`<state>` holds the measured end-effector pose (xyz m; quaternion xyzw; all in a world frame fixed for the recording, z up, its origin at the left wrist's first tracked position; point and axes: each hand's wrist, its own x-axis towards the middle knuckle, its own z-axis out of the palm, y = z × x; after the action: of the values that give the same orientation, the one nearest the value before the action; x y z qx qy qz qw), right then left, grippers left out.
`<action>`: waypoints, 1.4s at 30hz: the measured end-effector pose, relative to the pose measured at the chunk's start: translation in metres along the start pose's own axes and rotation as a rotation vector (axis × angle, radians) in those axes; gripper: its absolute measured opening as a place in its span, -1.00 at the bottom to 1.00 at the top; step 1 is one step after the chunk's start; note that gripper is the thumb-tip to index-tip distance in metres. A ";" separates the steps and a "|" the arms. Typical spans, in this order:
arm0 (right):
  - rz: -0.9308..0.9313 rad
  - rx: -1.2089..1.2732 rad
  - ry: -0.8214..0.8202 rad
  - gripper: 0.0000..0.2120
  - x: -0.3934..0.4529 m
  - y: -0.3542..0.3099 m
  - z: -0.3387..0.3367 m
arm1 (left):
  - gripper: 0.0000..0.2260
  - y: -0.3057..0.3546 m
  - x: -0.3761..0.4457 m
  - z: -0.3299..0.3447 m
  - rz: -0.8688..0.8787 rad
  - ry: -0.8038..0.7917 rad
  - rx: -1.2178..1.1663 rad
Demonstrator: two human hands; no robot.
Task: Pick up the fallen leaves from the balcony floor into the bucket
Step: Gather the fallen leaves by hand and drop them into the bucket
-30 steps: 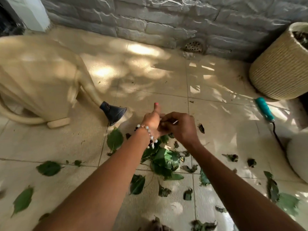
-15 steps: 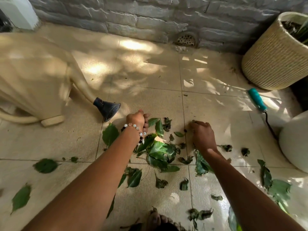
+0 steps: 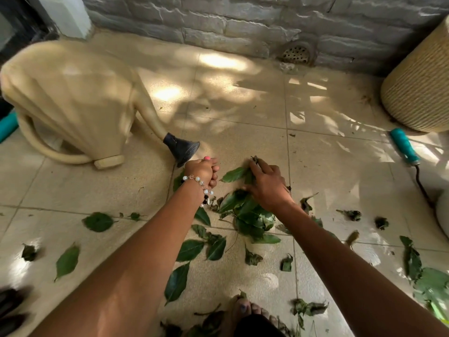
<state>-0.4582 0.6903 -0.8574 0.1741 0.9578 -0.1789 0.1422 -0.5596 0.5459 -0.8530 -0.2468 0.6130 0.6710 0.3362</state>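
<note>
Green and dried leaves lie scattered over the beige floor tiles (image 3: 243, 113), with a dense pile (image 3: 247, 215) in the middle. My right hand (image 3: 267, 186) lies on the far side of that pile, fingers stretched over a green leaf (image 3: 234, 174), its fingertips touching a small dry leaf bit. My left hand (image 3: 202, 171), with a bead bracelet at the wrist, is curled into a fist just left of the pile; nothing shows inside it. A white rounded vessel (image 3: 443, 215) is cut off by the right edge; I cannot tell if it is the bucket.
A cream watering can (image 3: 73, 105) lies on the left, its black rose (image 3: 182, 149) just beyond my left hand. A woven planter (image 3: 420, 88) stands far right, with a teal-handled tool (image 3: 404, 147) in front of it. My bare foot (image 3: 245, 310) is at the bottom. A grey stone wall closes the back.
The hands, joined a second ago, parted onto the floor. The right hand then moved left onto the leaf pile; the left stayed curled beside the rose.
</note>
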 end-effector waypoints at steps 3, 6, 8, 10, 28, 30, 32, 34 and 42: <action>-0.058 -0.139 0.034 -0.40 0.001 -0.006 0.006 | -0.75 0.001 0.000 -0.002 0.010 0.007 0.001; -0.156 -0.191 0.132 -0.59 0.001 -0.010 0.009 | -0.75 0.003 -0.004 -0.003 0.023 0.024 0.010; -0.164 -0.148 0.191 -0.71 -0.001 -0.010 0.009 | -0.77 0.002 -0.006 -0.002 0.015 0.033 0.025; -0.094 0.064 0.313 -0.78 -0.002 -0.008 0.002 | -0.86 0.001 -0.008 0.001 -0.007 0.026 0.040; -0.294 0.182 0.209 -0.65 -0.058 -0.033 -0.015 | -0.55 -0.011 -0.044 0.050 -0.127 0.025 0.216; -0.310 0.357 0.228 -0.69 -0.065 -0.028 -0.019 | -0.61 -0.013 -0.050 0.055 -0.092 0.029 0.269; -0.200 0.648 0.206 -0.67 -0.070 -0.019 -0.031 | -0.69 -0.016 -0.052 0.063 -0.063 0.038 0.371; -0.039 0.979 0.188 -0.70 -0.071 -0.004 -0.042 | -0.71 -0.018 -0.054 0.066 -0.063 0.012 0.337; 0.043 0.033 -0.174 -0.33 -0.053 0.071 -0.003 | -0.58 -0.023 -0.042 0.055 -0.115 -0.049 0.220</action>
<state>-0.3834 0.7388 -0.8579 0.1810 0.9348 -0.2062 0.2257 -0.5103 0.5949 -0.8305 -0.2268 0.6595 0.5851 0.4138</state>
